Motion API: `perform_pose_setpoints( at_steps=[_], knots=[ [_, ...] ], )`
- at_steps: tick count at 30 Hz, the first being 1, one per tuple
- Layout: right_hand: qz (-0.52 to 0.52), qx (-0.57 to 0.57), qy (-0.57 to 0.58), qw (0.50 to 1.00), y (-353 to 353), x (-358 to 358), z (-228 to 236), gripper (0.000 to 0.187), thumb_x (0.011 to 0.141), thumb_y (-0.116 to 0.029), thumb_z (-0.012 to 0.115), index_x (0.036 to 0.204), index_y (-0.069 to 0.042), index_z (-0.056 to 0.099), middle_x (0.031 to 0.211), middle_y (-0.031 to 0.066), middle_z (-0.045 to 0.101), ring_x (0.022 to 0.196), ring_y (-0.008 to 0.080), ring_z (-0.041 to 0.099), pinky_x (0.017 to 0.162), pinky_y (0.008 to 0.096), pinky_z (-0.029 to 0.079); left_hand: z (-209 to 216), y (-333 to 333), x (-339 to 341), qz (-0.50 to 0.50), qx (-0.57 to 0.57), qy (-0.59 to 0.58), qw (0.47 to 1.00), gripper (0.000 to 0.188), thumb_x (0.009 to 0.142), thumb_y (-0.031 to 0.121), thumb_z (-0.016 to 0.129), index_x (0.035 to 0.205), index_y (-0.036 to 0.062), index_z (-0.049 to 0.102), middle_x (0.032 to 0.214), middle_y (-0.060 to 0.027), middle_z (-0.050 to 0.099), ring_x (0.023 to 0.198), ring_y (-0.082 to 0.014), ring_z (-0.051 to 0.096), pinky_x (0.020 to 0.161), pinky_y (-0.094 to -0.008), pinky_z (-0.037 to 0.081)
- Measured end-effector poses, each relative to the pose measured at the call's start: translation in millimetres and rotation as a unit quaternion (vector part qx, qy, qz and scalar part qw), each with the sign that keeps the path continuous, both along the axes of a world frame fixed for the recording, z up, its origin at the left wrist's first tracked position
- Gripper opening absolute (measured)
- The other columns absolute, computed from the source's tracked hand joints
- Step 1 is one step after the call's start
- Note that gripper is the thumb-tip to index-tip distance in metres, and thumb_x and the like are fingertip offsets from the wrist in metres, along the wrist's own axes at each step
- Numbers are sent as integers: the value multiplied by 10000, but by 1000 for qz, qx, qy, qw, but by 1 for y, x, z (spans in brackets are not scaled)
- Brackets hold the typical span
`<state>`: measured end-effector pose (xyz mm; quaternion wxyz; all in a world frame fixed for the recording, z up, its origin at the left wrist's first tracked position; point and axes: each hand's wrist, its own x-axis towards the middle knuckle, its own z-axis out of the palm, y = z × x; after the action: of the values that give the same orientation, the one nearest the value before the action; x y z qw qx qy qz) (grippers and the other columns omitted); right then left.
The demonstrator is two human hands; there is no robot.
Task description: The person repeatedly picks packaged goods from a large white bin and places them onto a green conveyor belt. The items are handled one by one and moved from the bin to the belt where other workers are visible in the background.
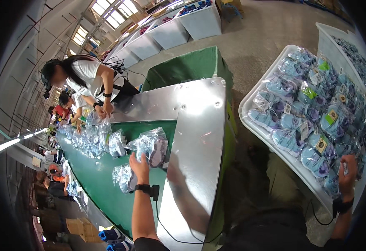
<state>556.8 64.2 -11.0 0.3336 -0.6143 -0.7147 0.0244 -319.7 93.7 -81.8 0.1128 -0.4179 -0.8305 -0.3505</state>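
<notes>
My left hand (139, 168) reaches over the green belt (95, 178) with its fingers stretched out. Its fingertips are at the lower edge of a pair of grey and light-blue shoes (157, 151) in a clear plastic bag; whether they touch is hard to tell. Another bagged pair (124, 178) lies just left of that hand. At the right, my right hand (348, 172) is closed at the near edge of a white bin (250, 109). Something pale shows between its fingers, too small to name. Many bagged light-blue and purple shoes (296, 119) are heaped in this bin.
A metal ledge (197, 154) borders the belt, with a green bin (187, 67) beyond it. Across the belt a co-worker (86, 77) handles bagged shoes (93, 136). White tubs (199, 23) stand behind, and another shoe-filled tub (323, 37) at far right. Cables hang from both my wrists.
</notes>
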Motion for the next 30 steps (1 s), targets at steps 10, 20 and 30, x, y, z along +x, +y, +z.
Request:
perform_pose_setpoints(
  at_steps=[10, 20, 30],
  knots=[
    [51, -50, -4, 997, -9, -43, 4, 179, 845, 60, 650, 1009, -11, 652, 969, 173, 657, 919, 393, 655, 827, 439, 512, -12, 35, -62, 32, -139, -513, 847, 532, 989, 335, 725, 1420, 44, 613, 1215, -105, 682, 932, -263, 694, 807, -421, 592],
    [148, -6, 26, 989, 6, -82, 8, 240, 787, 96, 703, 983, -38, 672, 885, 142, 669, 828, 382, 659, 725, 461, 503, -2, -32, 57, -121, 100, -449, 880, 485, 890, 123, 770, 1336, 29, 604, 1099, -75, 678, 891, -227, 662, 742, -345, 549],
    [184, -24, 71, 980, -4, -114, 9, 185, 809, 62, 728, 969, -29, 707, 876, 135, 677, 790, 352, 661, 681, 427, 513, 13, -131, 180, -180, -6, -120, 976, 762, 835, -152, 648, 1550, 50, 477, 1266, -123, 558, 903, -194, 622, 711, -251, 538]
  ],
)
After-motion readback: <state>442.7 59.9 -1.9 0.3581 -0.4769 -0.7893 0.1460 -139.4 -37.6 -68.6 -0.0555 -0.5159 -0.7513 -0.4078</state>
